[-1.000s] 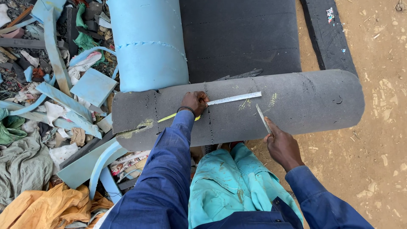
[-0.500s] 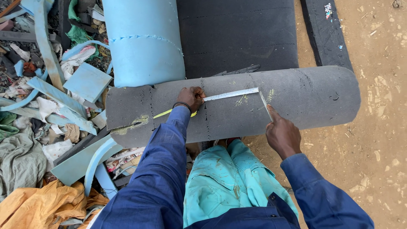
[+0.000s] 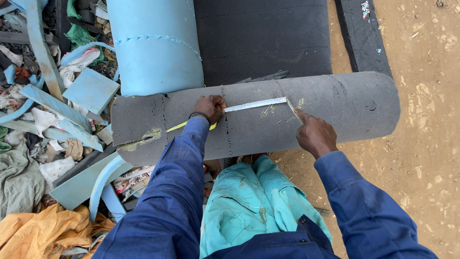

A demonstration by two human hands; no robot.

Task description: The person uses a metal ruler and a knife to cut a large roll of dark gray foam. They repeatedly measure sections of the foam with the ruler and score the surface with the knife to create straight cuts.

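A long grey foam roll (image 3: 335,110) lies across in front of me on the ground. My left hand (image 3: 209,107) presses a measuring tape (image 3: 254,104) flat on the roll; its yellow end (image 3: 178,126) sticks out behind my wrist. My right hand (image 3: 315,135) holds a thin pale blade-like tool (image 3: 293,110) with its tip at the far end of the tape. Yellowish marks show on the foam near the tape. Both arms wear blue sleeves; my legs are in teal trousers.
A light blue foam roll (image 3: 153,45) and a flat dark foam sheet (image 3: 263,38) lie beyond the grey roll. Blue foam offcuts (image 3: 91,88), rags and an orange cloth (image 3: 43,230) pile up at left. Sandy ground (image 3: 426,144) spreads to the right.
My right hand has moved its tool up to the tape's end. The left hand keeps the tape pressed in place.
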